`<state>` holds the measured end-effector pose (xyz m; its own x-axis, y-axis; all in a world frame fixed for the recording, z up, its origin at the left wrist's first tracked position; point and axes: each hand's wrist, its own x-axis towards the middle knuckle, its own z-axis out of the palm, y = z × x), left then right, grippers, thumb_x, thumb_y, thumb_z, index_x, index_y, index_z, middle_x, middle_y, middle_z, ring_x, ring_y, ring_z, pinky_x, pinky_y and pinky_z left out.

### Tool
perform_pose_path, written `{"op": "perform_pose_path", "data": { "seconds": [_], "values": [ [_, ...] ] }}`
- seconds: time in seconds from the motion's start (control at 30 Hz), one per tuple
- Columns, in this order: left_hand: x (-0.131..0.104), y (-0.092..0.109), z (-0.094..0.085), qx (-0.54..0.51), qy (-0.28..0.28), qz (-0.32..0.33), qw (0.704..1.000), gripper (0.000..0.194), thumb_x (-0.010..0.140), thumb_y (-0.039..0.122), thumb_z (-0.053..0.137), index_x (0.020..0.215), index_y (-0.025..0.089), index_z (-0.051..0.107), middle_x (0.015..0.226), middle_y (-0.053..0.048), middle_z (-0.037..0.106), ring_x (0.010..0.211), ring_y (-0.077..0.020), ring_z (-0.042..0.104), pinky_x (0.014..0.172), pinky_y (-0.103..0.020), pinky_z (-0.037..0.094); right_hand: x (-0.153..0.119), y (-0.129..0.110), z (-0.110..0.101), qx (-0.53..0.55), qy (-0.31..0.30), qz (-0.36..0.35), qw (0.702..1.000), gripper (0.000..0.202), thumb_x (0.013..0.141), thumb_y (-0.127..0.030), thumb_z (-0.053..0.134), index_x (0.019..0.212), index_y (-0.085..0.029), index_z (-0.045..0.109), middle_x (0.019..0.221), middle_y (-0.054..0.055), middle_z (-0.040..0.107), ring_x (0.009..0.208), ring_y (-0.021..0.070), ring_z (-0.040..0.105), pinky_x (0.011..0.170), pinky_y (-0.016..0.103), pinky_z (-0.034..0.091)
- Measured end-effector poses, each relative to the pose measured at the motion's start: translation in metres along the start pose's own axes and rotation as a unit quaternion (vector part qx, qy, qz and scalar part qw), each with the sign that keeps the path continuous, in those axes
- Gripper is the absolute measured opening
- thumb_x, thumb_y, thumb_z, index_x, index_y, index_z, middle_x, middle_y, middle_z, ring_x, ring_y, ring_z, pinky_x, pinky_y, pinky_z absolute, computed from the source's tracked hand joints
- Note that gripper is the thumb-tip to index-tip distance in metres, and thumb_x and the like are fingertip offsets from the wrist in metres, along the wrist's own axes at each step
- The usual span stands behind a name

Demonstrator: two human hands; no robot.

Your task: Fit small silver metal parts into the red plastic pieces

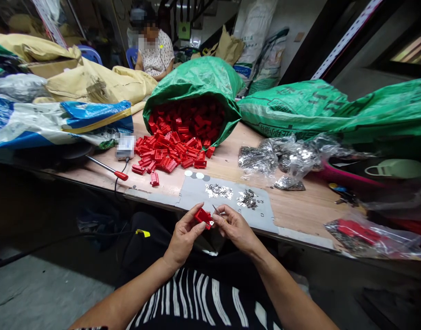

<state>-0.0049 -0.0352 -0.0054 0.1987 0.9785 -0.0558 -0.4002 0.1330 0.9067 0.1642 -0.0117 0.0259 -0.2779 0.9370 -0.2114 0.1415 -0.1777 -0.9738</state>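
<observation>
Between finger and thumb, my left hand (185, 233) grips a red plastic part (203, 217) in front of the table's near edge. My right hand (232, 225) is closed at the part's right side, with a thin dark rod-like piece (216, 210) sticking up from its fingers. A small shiny metal piece (211, 223) shows at the red part, by my right fingertips. Beyond my hands, a grey mat (193, 189) bears a pile of silvery flat pieces (219, 191) and a pile of darker metal pieces (248, 199).
Red parts (162, 149) spill from an open green sack (196, 78). A red-handled tool (121, 175) lies at left. Plastic bags of metal pieces (294, 158) stand right of centre, near a pink bin (347, 176). Across the table sits a person (155, 54).
</observation>
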Motion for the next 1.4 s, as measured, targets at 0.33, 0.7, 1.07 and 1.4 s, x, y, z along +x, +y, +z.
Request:
{"op": "perform_pose_path", "data": {
  "seconds": [0.33, 0.7, 1.07, 1.4],
  "values": [
    [0.001, 0.004, 0.006, -0.150, 0.021, -0.050, 0.987, 0.058, 0.077, 0.025, 0.072, 0.132, 0.025, 0.054, 0.100, -0.004, 0.071, 0.090, -0.0132, 0.064, 0.087, -0.025, 0.047, -0.009, -0.004, -0.002, -0.025, -0.012, -0.039, 0.999, 0.029, 0.084, -0.046, 0.063, 0.088, -0.020, 0.052, 0.077, -0.002, 0.054, 0.057, 0.0087, 0.042, 0.049, 0.021, 0.035],
    [0.000, -0.004, 0.003, -0.093, 0.000, -0.048, 0.994, 0.056, 0.078, 0.027, 0.070, 0.132, 0.025, 0.054, 0.110, -0.004, 0.069, 0.105, -0.0175, 0.061, 0.101, -0.032, 0.041, -0.006, 0.005, 0.000, -0.057, 0.016, -0.063, 0.996, 0.026, 0.084, -0.043, 0.063, 0.083, -0.020, 0.052, 0.076, -0.003, 0.050, 0.062, 0.0110, 0.043, 0.056, 0.023, 0.037],
    [0.005, -0.003, 0.009, 0.023, -0.027, 0.007, 0.999, 0.049, 0.077, 0.029, 0.072, 0.124, 0.025, 0.061, 0.111, -0.006, 0.070, 0.103, -0.0202, 0.064, 0.094, -0.031, 0.048, 0.002, 0.019, -0.002, 0.003, 0.020, -0.060, 0.998, 0.038, 0.076, -0.049, 0.069, 0.076, -0.020, 0.044, 0.071, -0.004, 0.044, 0.067, 0.0131, 0.043, 0.062, 0.024, 0.036],
    [0.023, -0.034, 0.004, 0.026, -0.059, 0.113, 0.991, 0.045, 0.071, 0.037, 0.075, 0.111, 0.021, 0.063, 0.102, -0.008, 0.069, 0.092, -0.0228, 0.065, 0.085, -0.033, 0.050, 0.015, 0.028, -0.002, -0.035, 0.046, -0.055, 0.997, 0.047, 0.068, -0.055, 0.072, 0.071, -0.021, 0.039, 0.066, -0.006, 0.041, 0.061, 0.0115, 0.039, 0.056, 0.022, 0.033]
  ]
}}
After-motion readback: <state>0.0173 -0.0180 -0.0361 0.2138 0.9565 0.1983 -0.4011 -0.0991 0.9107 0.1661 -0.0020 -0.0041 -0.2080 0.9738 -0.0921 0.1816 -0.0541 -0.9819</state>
